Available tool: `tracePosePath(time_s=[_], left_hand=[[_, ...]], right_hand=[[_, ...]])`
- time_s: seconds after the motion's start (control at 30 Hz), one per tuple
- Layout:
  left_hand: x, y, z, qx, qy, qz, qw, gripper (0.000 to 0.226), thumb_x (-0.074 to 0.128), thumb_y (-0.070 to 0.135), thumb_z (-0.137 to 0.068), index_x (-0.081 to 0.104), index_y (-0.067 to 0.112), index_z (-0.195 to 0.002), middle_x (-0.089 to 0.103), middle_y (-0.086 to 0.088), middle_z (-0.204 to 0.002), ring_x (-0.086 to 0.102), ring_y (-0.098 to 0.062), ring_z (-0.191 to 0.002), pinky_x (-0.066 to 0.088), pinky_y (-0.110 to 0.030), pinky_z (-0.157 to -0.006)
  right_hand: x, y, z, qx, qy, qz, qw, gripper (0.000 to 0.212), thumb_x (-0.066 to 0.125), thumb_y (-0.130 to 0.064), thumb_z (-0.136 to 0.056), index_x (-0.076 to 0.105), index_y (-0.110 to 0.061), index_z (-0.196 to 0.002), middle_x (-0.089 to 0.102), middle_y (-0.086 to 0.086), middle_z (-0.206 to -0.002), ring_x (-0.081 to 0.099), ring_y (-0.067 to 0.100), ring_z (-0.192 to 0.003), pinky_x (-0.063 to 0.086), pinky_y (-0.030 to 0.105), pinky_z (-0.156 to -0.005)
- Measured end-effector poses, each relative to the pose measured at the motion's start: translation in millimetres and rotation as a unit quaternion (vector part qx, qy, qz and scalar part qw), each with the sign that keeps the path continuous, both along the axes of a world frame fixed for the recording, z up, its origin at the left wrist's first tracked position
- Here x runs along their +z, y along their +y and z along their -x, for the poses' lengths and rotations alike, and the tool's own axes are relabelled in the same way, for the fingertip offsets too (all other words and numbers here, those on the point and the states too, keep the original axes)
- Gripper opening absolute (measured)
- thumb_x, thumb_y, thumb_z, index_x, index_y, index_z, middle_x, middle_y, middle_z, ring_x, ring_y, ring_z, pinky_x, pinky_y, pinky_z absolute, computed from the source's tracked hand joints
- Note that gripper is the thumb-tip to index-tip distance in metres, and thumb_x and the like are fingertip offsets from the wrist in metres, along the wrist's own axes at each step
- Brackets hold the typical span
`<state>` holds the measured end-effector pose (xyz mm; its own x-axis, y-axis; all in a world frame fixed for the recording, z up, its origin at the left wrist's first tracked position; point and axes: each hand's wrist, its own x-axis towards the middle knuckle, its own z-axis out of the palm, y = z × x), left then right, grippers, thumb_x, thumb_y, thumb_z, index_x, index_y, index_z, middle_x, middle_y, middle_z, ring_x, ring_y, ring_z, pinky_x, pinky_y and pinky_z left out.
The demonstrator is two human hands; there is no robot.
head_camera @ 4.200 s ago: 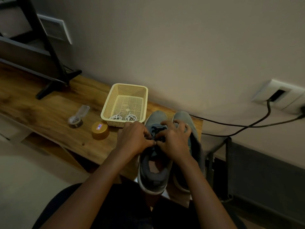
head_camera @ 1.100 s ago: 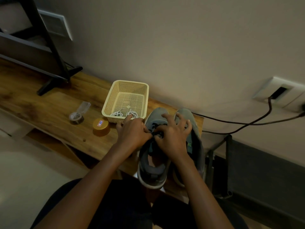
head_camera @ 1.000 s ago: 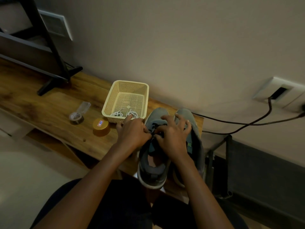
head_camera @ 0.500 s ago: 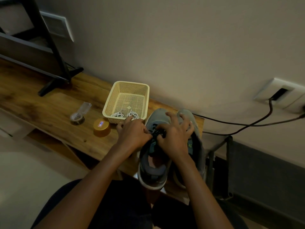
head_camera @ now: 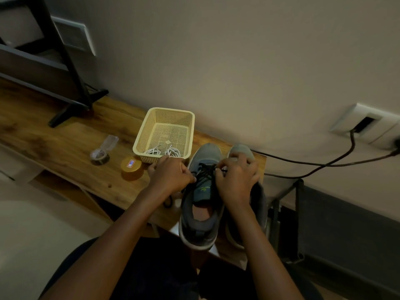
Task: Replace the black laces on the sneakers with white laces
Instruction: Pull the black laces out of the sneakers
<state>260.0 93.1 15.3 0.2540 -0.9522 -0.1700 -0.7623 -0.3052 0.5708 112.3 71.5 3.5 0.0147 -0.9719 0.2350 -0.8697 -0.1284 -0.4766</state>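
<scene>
Left stretch: bare tabletop (head_camera: 54,146) runs from the black stand foot (head_camera: 71,105) to the tape roll (head_camera: 99,155); the widest way in.
Basket (head_camera: 142,135): open top, upright mesh walls; white laces (head_camera: 162,150) at its near end, reachable from above.
Gold tin (head_camera: 131,167): just off the basket's near left corner.
Basket-to-shoe gap: narrow; left hand (head_camera: 171,176) fills it.
Shoes: left shoe (head_camera: 201,215) and right shoe (head_camera: 241,149) side by side; both hands pinch the black lace (head_camera: 205,172), right hand (head_camera: 236,180) covering the right shoe.
Behind: wall (head_camera: 238,72) close, cable (head_camera: 313,163) trailing right.
Right edge: tabletop ends just past the right shoe.
</scene>
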Motion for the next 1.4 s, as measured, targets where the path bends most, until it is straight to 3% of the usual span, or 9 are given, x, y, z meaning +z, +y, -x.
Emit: tracePosePath(time_s=[0.13, 0.33, 0.43, 0.53, 0.73, 0.93, 1.07, 1.27, 1.4], left_hand=[[-0.6, -1.0, 0.4, -0.014, -0.002, -0.011, 1.0, 0.016, 0.069, 0.035, -0.082, 0.075, 0.024, -0.092, 0.053, 0.009, -0.134, 0.023, -0.016, -0.138, 0.021, -0.037, -0.102], [0.2, -1.6, -0.8, -0.016, 0.01, -0.02, 1.0, 0.016, 0.069, 0.037, -0.082, 0.075, 0.027, -0.093, 0.057, 0.006, -0.13, 0.036, -0.018, -0.129, 0.026, -0.035, -0.095], [2.2, 0.0, -3.3, -0.015, 0.015, -0.022, 1.0, 0.016, 0.07, 0.038, -0.081, 0.075, 0.027, -0.092, 0.057, 0.006, -0.131, 0.038, -0.019, -0.128, 0.028, -0.037, -0.097], [3.1, 0.1, -4.1, -0.014, 0.019, -0.019, 1.0, 0.015, 0.072, 0.037, -0.079, 0.076, 0.025, -0.088, 0.052, 0.009, -0.137, 0.033, -0.018, -0.133, 0.026, -0.037, -0.101], [0.8, 1.3, -6.5, -0.012, 0.006, -0.042, 0.999, 0.025, 0.072, 0.052, -0.074, 0.075, 0.029, -0.085, 0.061, 0.005, -0.119, 0.032, -0.023, -0.13, 0.03, -0.038, -0.102], [3.6, -0.4, -6.0, -0.029, -0.011, -0.054, 0.998, 0.035, 0.071, 0.05, -0.075, 0.072, 0.027, -0.102, 0.051, 0.002, -0.136, 0.023, -0.026, -0.136, 0.024, -0.039, -0.104], [3.1, -0.6, -7.8, -0.019, 0.014, -0.038, 0.999, 0.025, 0.074, 0.045, -0.074, 0.074, 0.026, -0.09, 0.056, 0.002, -0.132, 0.028, -0.023, -0.136, 0.025, -0.041, -0.105], [2.1, 0.9, -10.9, -0.012, 0.019, -0.027, 0.999, 0.012, 0.077, 0.038, -0.073, 0.069, 0.033, -0.068, 0.061, 0.003, -0.124, 0.038, -0.019, -0.13, 0.031, -0.044, -0.107], [-4.1, -1.9, -11.6, -0.026, 0.047, -0.035, 0.998, 0.017, 0.078, 0.045, -0.069, 0.066, 0.037, -0.062, 0.066, 0.003, -0.107, 0.047, -0.023, -0.12, 0.038, -0.047, -0.102]], right_hand=[[-3.3, 3.2, -7.7, 0.083, 0.028, 0.0, 0.996, 0.025, 0.062, -0.017, -0.077, 0.071, -0.024, -0.1, 0.035, 0.0, -0.146, 0.016, 0.031, -0.134, 0.009, 0.049, -0.108], [-1.7, 3.0, -5.4, 0.137, 0.094, -0.023, 0.986, 0.019, 0.064, -0.027, -0.084, 0.072, -0.025, -0.101, 0.034, -0.004, -0.147, 0.011, 0.031, -0.138, 0.003, 0.049, -0.109], [-2.1, 3.8, -6.8, 0.083, 0.037, 0.043, 0.995, 0.009, 0.07, -0.02, -0.08, 0.073, -0.016, -0.086, 0.045, 0.004, -0.138, 0.028, 0.033, -0.13, 0.016, 0.052, -0.105], [2.5, 0.8, -3.1, -0.042, -0.04, 0.052, 0.997, 0.011, 0.067, -0.02, -0.083, 0.071, -0.013, -0.091, 0.045, 0.004, -0.134, 0.034, 0.028, -0.121, 0.021, 0.04, -0.101], [3.5, 0.2, -4.2, -0.008, -0.054, 0.005, 0.998, 0.015, 0.062, -0.02, -0.083, 0.067, -0.017, -0.097, 0.045, 0.001, -0.131, 0.03, 0.024, -0.123, 0.017, 0.037, -0.103], [3.9, 3.1, -7.0, 0.123, 0.074, -0.046, 0.989, 0.024, 0.065, -0.031, -0.078, 0.07, -0.03, -0.102, 0.03, -0.005, -0.148, 0.01, 0.028, -0.137, 0.005, 0.049, -0.112], [3.2, 1.8, -4.8, 0.144, 0.095, -0.046, 0.984, 0.016, 0.064, -0.027, -0.084, 0.072, -0.025, -0.098, 0.037, -0.006, -0.144, 0.012, 0.028, -0.137, 0.004, 0.05, -0.111], [15.0, -15.8, 20.4, -0.086, -0.043, 0.043, 0.994, 0.012, 0.059, -0.019, -0.087, 0.066, -0.013, -0.095, 0.056, 0.005, -0.117, 0.038, 0.028, -0.112, 0.027, 0.039, -0.093], [13.4, -17.4, 28.5, -0.065, -0.057, 0.006, 0.996, 0.008, 0.063, -0.018, -0.085, 0.068, -0.016, -0.09, 0.056, 0.005, -0.114, 0.037, 0.03, -0.113, 0.027, 0.036, -0.089]])
